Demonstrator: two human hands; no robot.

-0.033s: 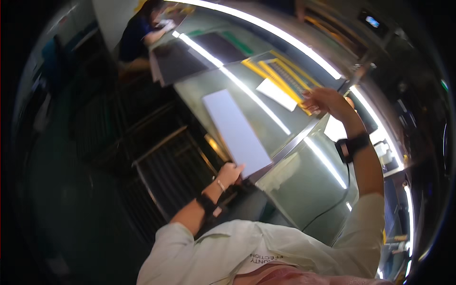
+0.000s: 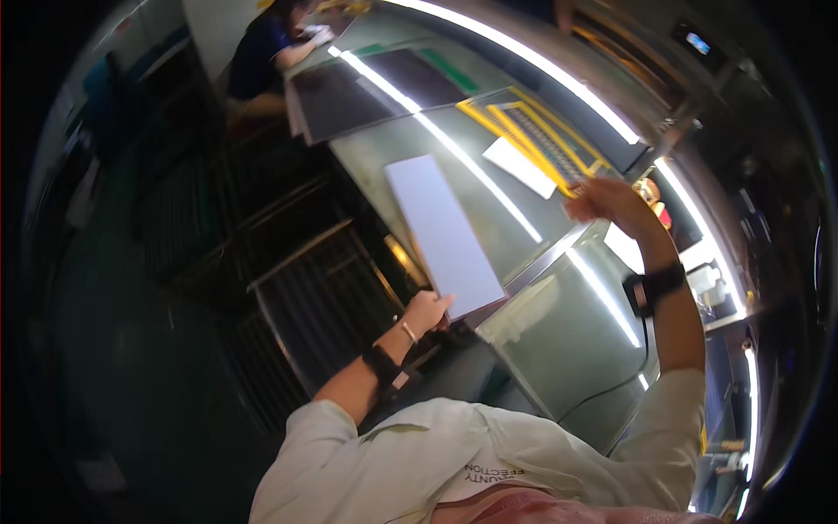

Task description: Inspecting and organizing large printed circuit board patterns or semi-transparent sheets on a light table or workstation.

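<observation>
My left hand (image 2: pixel 426 312) grips the near left corner of a long white rectangular panel (image 2: pixel 445 236), its thumb on top. The panel lies lengthwise along the left edge of a glossy grey-green table (image 2: pixel 362 157). To the right, my right hand (image 2: pixel 598 200) is raised beside the near end of some yellow frames (image 2: pixel 524 131). Its fingers are curled together and slightly blurred; whatever they may hold cannot be made out. A smaller white sheet (image 2: pixel 519 166) lies against the frames, just left of that hand.
Large dark sheets (image 2: pixel 375 92) lie farther along the table, where another person (image 2: pixel 271 52) sits at work. A dark slatted rack (image 2: pixel 323 297) stands left of the table. A black cable (image 2: pixel 602 397) trails over the nearer surface (image 2: pixel 559 349). Bright light strips cross the table.
The whole view has shifted slightly. My right hand has drawn a little back from the yellow frames, its fingers more bunched. My left hand keeps hold of the panel.
</observation>
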